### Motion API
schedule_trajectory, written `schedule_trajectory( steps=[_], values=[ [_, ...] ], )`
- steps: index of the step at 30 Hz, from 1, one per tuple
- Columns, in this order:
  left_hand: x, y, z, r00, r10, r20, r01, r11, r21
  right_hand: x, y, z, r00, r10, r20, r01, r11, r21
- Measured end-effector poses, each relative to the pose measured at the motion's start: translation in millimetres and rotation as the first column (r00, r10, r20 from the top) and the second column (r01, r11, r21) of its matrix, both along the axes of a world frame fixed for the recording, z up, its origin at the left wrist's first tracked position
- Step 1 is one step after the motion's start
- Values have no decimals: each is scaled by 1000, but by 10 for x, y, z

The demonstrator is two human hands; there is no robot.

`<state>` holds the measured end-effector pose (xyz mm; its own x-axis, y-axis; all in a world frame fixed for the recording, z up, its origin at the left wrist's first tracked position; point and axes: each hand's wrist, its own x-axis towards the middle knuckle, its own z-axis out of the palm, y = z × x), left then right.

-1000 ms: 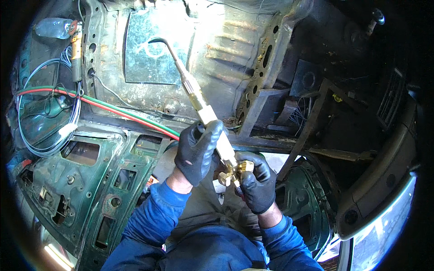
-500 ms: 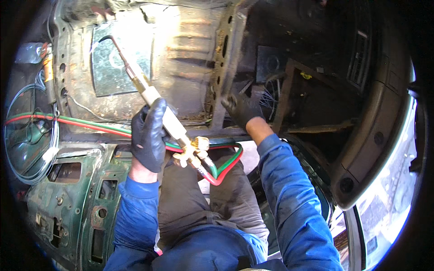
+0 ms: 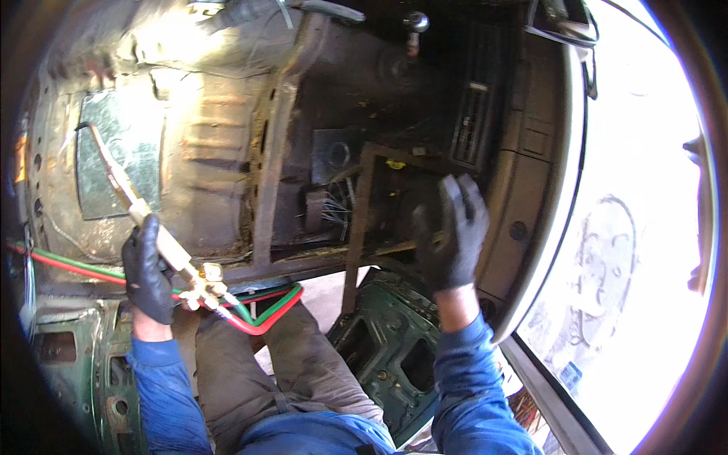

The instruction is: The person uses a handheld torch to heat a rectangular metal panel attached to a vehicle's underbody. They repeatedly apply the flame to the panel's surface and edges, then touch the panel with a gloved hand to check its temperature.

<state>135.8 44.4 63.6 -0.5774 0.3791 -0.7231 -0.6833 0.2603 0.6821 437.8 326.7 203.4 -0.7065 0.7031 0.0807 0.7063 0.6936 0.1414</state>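
Note:
My left hand (image 3: 144, 277), in a black glove, is wrapped round the pale handle of a gas torch (image 3: 174, 252). The torch slants up to the left, and its thin bent tip lies over a grey metal sheet (image 3: 117, 193) on the car's floor pan. No flame shows at the tip. From the brass valves (image 3: 205, 287) at its lower end, a green and red twin hose (image 3: 282, 307) loops near my thighs. My right hand (image 3: 459, 239), also black-gloved, is raised by the dashboard with its fingers apart, holding nothing that I can see.
A rusty cross rail (image 3: 282, 129) divides the stripped floor pan (image 3: 216, 144). Loose wires (image 3: 339, 206) stick up beyond it. The dashboard (image 3: 516, 182) runs along the right. Green door panels (image 3: 387, 356) stand on both sides of my legs. A gear lever (image 3: 415, 30) rises at the far side.
The view has swung right, showing more of the dashboard and bright windscreen. My right hand has moved across toward the dashboard and its fingers have spread. The torch stays in my left hand.

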Motion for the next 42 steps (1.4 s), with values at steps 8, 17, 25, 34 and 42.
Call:
schedule_trajectory(
  steps=[8,17,25,34,42],
  values=[
    [-274,-260,-143,995,94,20,-96,980,173,-186,1737,1309,959,-97,268,-142,652,745],
    [-410,-126,66,1000,19,17,-21,991,131,630,2744,1198,956,-101,274,25,963,270],
    [-490,-64,138,996,-76,-36,80,988,134,806,2894,1202,969,-99,226,27,953,301],
    [-664,-123,117,998,-47,-39,52,990,134,765,2868,1221,982,-45,183,-5,964,265],
    [-710,-67,211,999,-50,-9,51,987,151,958,3099,1244,985,3,174,-46,969,243]
  ],
)
